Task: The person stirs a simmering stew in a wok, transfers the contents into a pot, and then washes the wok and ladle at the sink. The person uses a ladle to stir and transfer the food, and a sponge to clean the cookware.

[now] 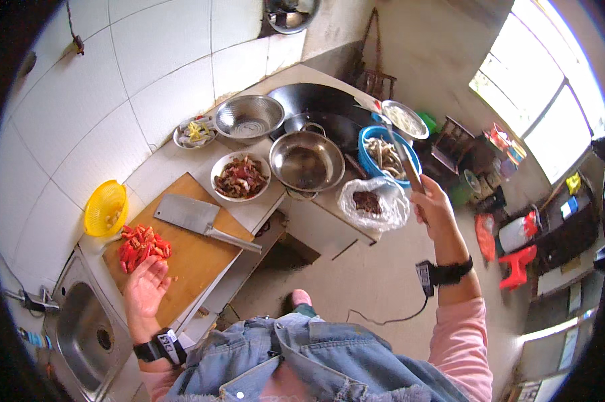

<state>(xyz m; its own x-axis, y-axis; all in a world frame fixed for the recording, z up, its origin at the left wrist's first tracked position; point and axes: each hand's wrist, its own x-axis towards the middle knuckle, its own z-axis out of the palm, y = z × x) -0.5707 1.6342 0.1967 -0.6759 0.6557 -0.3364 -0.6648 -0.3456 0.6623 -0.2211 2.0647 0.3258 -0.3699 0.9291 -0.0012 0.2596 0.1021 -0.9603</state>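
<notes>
A matt, pale brown wooden cutting board (188, 258) carried a smooth grey steel cleaver (194, 216) and a heap of glossy chopped red pepper (141, 246) beside the left hand (145, 287). At far left sat a shiny yellow plastic colander (105, 208). A polished round metal bowl (306, 161) gleamed beyond a glazed white ceramic bowl (240, 177). The right hand (435, 208) gripped a long metal utensil (401, 153) near a crinkled clear plastic bag (373, 202) and a glossy blue plastic basin (387, 155). Glazed white wall tiles (114, 100) shone behind.

Red peppers (143, 245), yellow colander (105, 208)
</notes>
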